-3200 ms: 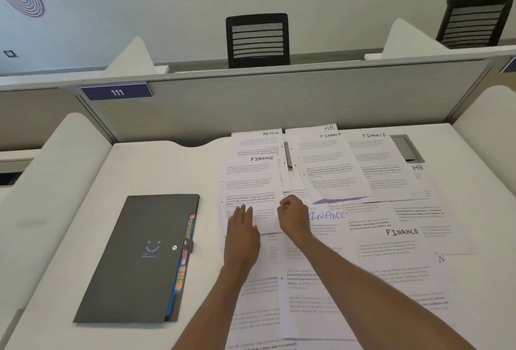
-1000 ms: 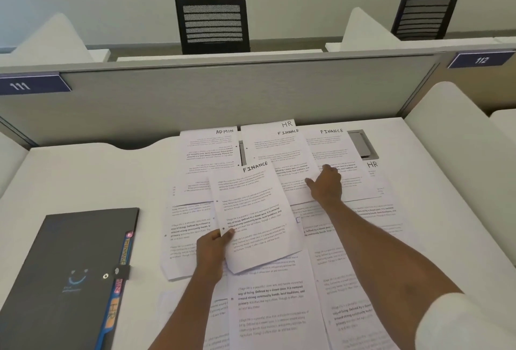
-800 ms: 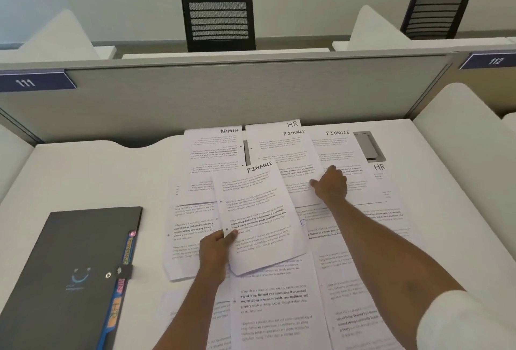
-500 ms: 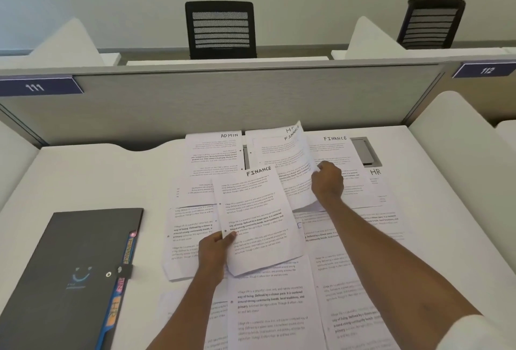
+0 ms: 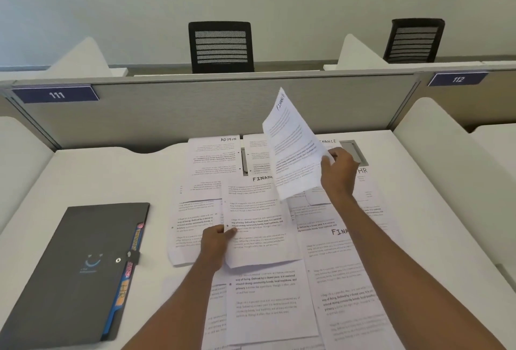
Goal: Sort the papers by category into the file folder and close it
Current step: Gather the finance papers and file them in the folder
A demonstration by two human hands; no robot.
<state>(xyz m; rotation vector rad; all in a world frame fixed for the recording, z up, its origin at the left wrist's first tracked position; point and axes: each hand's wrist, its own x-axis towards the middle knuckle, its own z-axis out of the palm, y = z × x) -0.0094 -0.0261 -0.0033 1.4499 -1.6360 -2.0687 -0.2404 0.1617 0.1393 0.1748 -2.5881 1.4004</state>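
- Your right hand (image 5: 338, 175) has lifted a second FINANCE sheet (image 5: 293, 148) off the papers (image 5: 343, 280), upper centre, fingers (image 5: 329, 163) pinching its edge.
- Your left hand (image 5: 216, 243) still grips the first FINANCE sheet (image 5: 257, 221), centre.
- The file folder (image 5: 75, 268) lies shut, lower left: filing is still to come.

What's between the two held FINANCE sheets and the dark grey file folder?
Only its closure: the dark grey file folder lies shut, black strap snapped over its tabbed edge. Otherwise just bare white desk beside it.
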